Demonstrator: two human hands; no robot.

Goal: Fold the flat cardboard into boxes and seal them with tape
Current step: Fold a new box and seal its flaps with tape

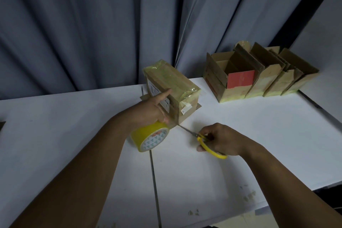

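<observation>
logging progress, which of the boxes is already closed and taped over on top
The box the left hand touches, mid-table; the row of boxes at the far right stands open-topped.

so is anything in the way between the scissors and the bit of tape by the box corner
Nothing visible. The scissors in the right hand point their blades straight at the short gap between the tape roll, gripped by the left hand, and the near corner of the box. Only bare table lies beneath.
</observation>
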